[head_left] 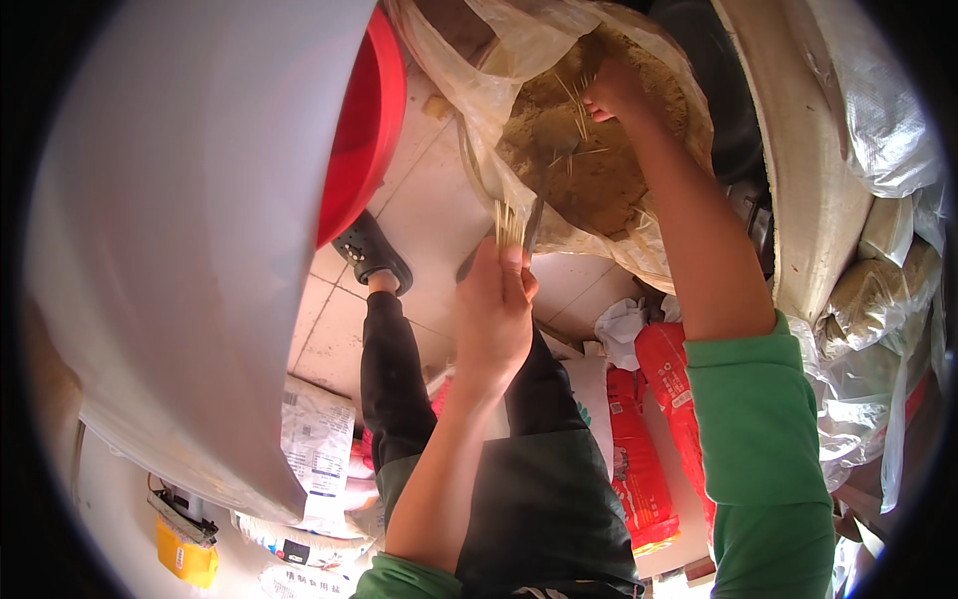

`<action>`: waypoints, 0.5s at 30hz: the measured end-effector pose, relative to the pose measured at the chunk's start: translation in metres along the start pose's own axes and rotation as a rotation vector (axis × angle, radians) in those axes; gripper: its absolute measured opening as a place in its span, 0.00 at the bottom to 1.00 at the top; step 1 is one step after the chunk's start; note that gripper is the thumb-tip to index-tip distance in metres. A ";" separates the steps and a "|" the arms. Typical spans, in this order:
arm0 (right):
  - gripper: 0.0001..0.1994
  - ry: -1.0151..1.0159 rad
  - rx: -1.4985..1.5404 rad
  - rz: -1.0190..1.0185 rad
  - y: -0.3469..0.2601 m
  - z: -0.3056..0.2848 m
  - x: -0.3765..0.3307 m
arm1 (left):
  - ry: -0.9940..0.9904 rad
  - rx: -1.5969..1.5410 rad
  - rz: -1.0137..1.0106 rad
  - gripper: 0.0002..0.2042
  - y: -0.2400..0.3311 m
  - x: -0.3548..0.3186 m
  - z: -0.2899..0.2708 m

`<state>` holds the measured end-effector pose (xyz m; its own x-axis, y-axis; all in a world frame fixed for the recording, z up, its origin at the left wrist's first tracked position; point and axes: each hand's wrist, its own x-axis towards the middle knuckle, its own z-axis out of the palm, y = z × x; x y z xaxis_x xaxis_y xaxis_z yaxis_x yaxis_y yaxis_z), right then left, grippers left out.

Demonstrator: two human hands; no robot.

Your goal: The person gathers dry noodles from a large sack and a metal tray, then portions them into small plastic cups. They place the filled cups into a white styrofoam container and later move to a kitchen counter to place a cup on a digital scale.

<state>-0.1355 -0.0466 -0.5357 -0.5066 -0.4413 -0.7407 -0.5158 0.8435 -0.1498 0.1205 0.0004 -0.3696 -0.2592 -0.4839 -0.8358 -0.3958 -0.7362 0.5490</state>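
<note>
In front of my legs stands a round container lined with clear plastic and filled with brown powder [629,165]. Several thin pale sticks [591,152] lie scattered over the powder. My left hand [496,314], below the container's near left rim, is closed round a small bundle of thin pale sticks [508,222] that point upward. Over the powder, my right hand [614,92] has its fingers curled in, with a few thin sticks at the fingertips. A grey metal tool [536,222] leans at the rim beside the left hand, its lower part hidden.
A red basin [369,140] and a large pale curved surface [190,220] fill the left. Red packages [639,469] lie on the tiled floor by my legs. Plastic-wrapped bundles [878,290] stand at the right. A yellow object [187,552] sits lower left.
</note>
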 end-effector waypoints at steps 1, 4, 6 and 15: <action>0.10 -0.007 0.001 0.021 0.000 0.004 -0.001 | -0.005 -0.005 0.004 0.14 0.001 0.000 0.000; 0.09 -0.060 0.042 0.057 0.002 0.010 0.002 | -0.010 -0.014 0.012 0.14 0.001 -0.001 -0.001; 0.10 -0.066 0.041 0.105 0.004 0.012 0.006 | -0.007 -0.013 0.014 0.14 0.000 -0.001 -0.002; 0.07 -0.133 0.072 0.033 0.015 -0.006 0.009 | -0.011 -0.027 -0.019 0.14 -0.001 -0.003 -0.003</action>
<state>-0.1519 -0.0401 -0.5400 -0.4243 -0.3726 -0.8253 -0.4468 0.8789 -0.1671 0.1246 0.0007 -0.3675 -0.2613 -0.4645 -0.8461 -0.3766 -0.7581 0.5324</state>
